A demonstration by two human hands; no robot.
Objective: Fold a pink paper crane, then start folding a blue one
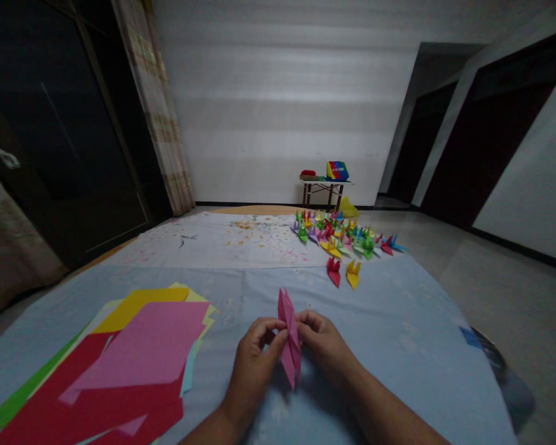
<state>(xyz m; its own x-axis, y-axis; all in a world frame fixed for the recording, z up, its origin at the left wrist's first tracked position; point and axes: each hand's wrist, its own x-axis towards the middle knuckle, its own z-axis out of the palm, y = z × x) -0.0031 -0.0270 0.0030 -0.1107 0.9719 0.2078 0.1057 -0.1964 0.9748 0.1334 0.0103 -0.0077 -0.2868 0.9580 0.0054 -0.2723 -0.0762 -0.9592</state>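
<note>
A pink sheet folded into a long narrow diamond, a piece of folded origami paper (289, 353), stands upright between my hands above the blue cloth. My left hand (261, 351) pinches its left side between thumb and fingers. On the opposite side, my right hand (323, 341) grips the same paper with thumb and forefinger. Its points face up and down, and the layers are slightly apart. Beyond my hands rest a red folded paper crane (333, 272) and a yellow folded paper crane (353, 274).
To the left lies a pile of coloured sheets, a pink sheet (152, 343) on top. Many paper cranes (343, 233) crowd the table's far right. Scissors (188, 237) lie far left on the white cloth (204, 250). A small table (324, 183) stands near the wall.
</note>
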